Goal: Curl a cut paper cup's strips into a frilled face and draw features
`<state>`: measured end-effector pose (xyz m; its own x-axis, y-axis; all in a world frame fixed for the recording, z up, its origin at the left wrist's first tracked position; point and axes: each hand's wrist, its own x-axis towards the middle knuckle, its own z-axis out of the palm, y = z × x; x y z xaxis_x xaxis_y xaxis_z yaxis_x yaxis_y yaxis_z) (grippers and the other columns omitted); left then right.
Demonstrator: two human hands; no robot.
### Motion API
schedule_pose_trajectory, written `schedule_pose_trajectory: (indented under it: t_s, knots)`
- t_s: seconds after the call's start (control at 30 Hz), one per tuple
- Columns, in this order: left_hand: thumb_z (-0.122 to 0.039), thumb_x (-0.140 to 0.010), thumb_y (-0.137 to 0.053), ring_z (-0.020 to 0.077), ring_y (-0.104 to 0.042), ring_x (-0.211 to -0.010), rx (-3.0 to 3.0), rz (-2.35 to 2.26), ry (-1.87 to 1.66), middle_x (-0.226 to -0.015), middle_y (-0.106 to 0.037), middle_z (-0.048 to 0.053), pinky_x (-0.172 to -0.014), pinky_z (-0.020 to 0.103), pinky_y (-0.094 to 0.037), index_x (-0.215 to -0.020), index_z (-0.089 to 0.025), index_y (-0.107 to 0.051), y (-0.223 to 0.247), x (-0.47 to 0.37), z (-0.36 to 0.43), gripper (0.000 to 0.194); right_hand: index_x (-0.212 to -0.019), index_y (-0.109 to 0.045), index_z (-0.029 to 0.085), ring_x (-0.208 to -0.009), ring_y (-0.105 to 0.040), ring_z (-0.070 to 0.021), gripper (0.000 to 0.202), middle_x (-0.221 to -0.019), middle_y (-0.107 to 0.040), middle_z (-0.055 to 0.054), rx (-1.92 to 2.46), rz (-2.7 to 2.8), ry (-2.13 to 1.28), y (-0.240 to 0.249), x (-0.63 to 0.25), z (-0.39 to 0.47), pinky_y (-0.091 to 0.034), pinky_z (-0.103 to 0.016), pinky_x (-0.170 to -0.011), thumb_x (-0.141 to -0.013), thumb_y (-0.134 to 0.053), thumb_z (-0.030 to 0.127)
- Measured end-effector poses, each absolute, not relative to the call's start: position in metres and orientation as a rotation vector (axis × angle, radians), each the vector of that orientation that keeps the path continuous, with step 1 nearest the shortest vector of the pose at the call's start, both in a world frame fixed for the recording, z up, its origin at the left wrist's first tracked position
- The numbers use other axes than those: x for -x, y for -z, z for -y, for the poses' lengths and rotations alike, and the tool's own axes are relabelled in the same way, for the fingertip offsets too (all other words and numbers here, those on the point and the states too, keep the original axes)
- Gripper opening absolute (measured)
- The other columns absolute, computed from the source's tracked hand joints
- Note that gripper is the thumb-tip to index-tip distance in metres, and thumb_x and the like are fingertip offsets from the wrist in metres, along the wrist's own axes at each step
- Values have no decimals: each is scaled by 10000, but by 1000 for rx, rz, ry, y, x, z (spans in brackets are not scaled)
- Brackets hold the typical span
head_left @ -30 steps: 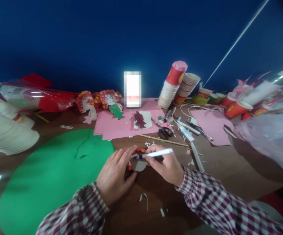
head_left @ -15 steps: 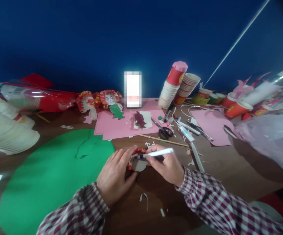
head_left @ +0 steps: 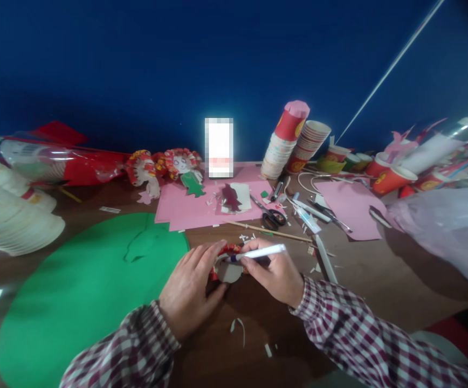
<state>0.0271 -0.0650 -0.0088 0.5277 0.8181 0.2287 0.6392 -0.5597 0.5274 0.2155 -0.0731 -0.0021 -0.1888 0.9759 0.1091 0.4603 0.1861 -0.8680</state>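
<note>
Near the front middle of the table, a small paper-cup craft [head_left: 229,273] has a pale round middle and a curled red-and-white rim. My left hand [head_left: 191,285] grips its left side, fingers over the far edge and thumb along the near edge. A white marker pen [head_left: 261,251] is pinched in my right hand [head_left: 278,275], its dark tip at the pale middle of the craft. The right fingers partly hide the craft's right side. Small white paper scraps [head_left: 239,326] lie in front of both hands.
A big green sheet [head_left: 76,302] spreads to the left. Beyond my hands are pink paper [head_left: 201,213], scissors [head_left: 273,218], a wooden stick [head_left: 268,231] and a lit phone [head_left: 220,145]. Stacked cups [head_left: 280,145] stand behind; a plastic bag [head_left: 452,231] lies right.
Almost nothing differs. Both hands, the craft and the marker pen keep their places, and the whole view has shifted only very slightly.
</note>
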Motion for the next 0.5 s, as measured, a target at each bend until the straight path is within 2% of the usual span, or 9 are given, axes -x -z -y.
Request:
schedule_pose_trajectory:
  t_s: [0.5]
  knots:
    - [-184, -693, -533, 247, -444, -1032, -2386, -1192, -670, -1162, -480, 92, -861, 442, -380, -1266, -214, -284, 9, -27, 65, 626, -884, -528, 186, -561, -554, -107, 116, -701, -591, -6, 1330, 1671, -1008, 3, -215, 73, -439, -212, -521, -808, -501, 270]
